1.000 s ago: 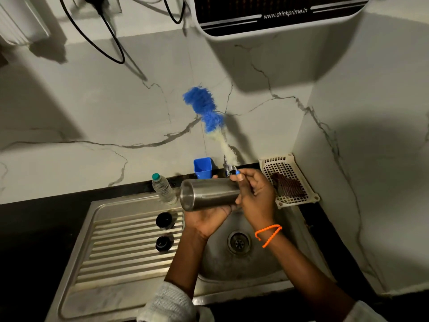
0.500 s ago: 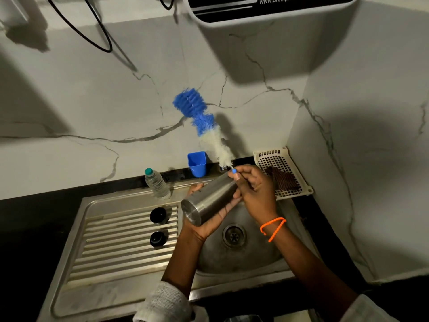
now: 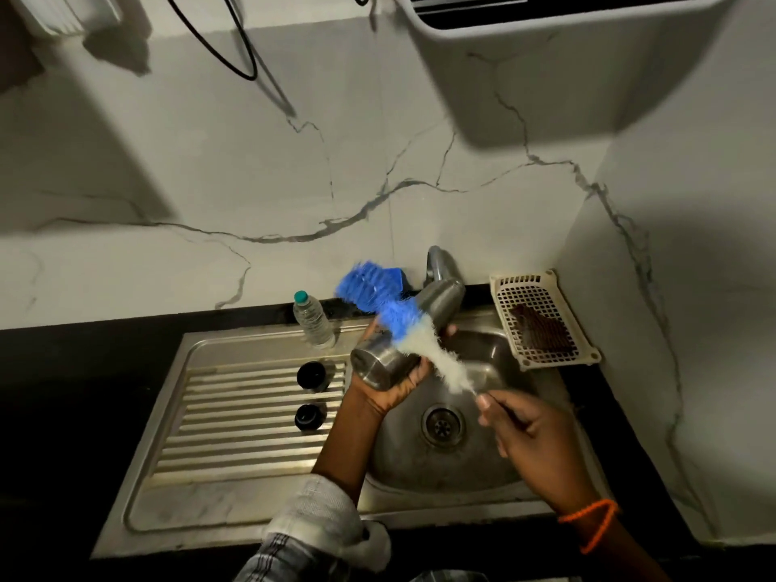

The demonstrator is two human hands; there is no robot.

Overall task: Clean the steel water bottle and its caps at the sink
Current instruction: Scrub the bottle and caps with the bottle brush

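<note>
Two hands work above the sink basin in the lower centre of the frame. The left hand cups the steel water bottle from below, fingers curled round its body; the bottle lies tilted, base toward the viewer, mouth near the tap. The right hand pinches the thin handle of a bottle brush, whose blue-and-white bristles cross in front of the bottle. Two black caps rest on the ribbed drainboard, left of the basin. A plastic bottle stands behind them, and a perforated tray sits at the right.
</note>
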